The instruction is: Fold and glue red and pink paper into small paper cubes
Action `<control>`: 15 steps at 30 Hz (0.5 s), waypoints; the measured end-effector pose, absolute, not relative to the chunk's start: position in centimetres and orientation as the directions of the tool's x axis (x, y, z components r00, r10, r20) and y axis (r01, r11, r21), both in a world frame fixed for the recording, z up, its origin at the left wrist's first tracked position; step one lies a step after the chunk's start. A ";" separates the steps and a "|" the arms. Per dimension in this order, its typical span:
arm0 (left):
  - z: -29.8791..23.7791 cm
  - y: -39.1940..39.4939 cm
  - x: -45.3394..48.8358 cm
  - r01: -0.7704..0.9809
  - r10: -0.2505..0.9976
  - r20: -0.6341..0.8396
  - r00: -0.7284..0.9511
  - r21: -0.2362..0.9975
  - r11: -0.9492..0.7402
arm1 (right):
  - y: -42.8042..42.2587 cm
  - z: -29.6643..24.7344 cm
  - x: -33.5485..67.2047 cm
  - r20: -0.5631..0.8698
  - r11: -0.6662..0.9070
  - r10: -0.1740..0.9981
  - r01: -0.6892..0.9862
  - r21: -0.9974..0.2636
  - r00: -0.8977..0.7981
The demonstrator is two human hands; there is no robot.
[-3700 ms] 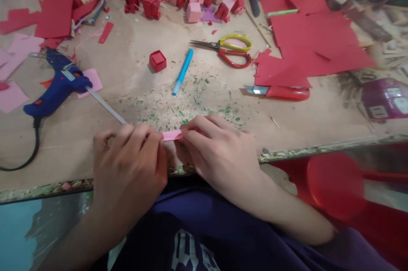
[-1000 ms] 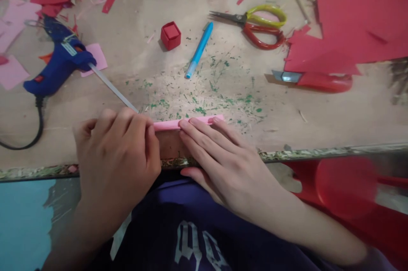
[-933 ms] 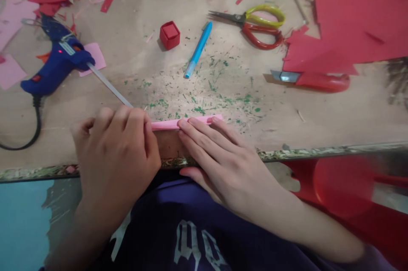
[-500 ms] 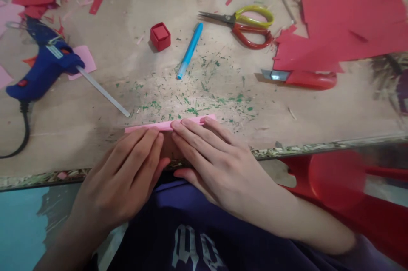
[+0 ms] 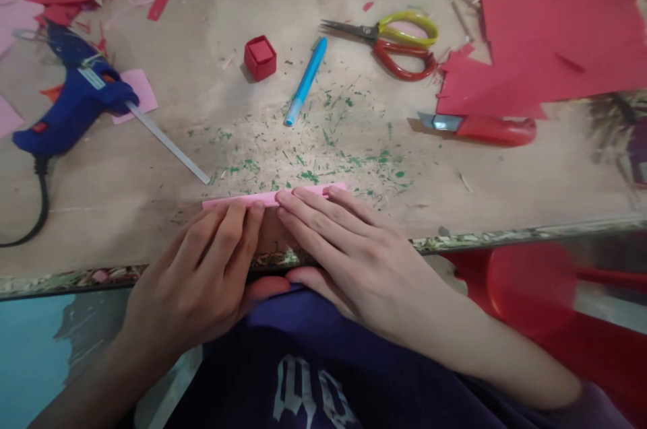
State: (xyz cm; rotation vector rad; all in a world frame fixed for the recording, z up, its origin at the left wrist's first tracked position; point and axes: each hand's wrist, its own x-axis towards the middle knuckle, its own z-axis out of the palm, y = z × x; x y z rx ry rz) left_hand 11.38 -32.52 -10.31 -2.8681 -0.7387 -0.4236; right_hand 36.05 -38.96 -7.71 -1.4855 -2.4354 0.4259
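A long folded pink paper strip (image 5: 237,201) lies flat on the wooden table (image 5: 505,186) near its front edge. My left hand (image 5: 202,274) rests behind the strip, its fingers stretched flat with the tips pressing on the strip's left half. To the right, my right hand (image 5: 348,254) lies flat as well, fingers extended and pressing the strip's right half. Both thumbs hang over the table edge. The strip's near side is hidden under my fingers.
A blue glue gun (image 5: 71,109) with a white glue stick (image 5: 166,143) lies at the left. Beyond the strip are a small red paper box (image 5: 260,57), a blue pen (image 5: 306,81), scissors (image 5: 399,42), a red cutter (image 5: 485,129) and red paper sheets (image 5: 546,38). A red stool (image 5: 530,287) stands below, right.
My left hand has uncurled from a closed grip to flat fingers and drawn back, uncovering the strip's left end. The right hand stays pressed on the strip.
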 end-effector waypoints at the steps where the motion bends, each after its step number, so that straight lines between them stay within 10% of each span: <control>1: -10.3 -32.6 11.5 0.493 0.450 0.308 0.838 -0.075 -0.867 | -39.0 -7.7 36.1 0.062 0.433 0.893 0.817 -0.381 -0.445; 15: -10.9 -33.2 11.9 0.498 0.424 0.373 0.825 -0.124 -0.858 | -40.2 -8.0 36.7 0.179 0.482 0.876 0.809 -0.336 -0.448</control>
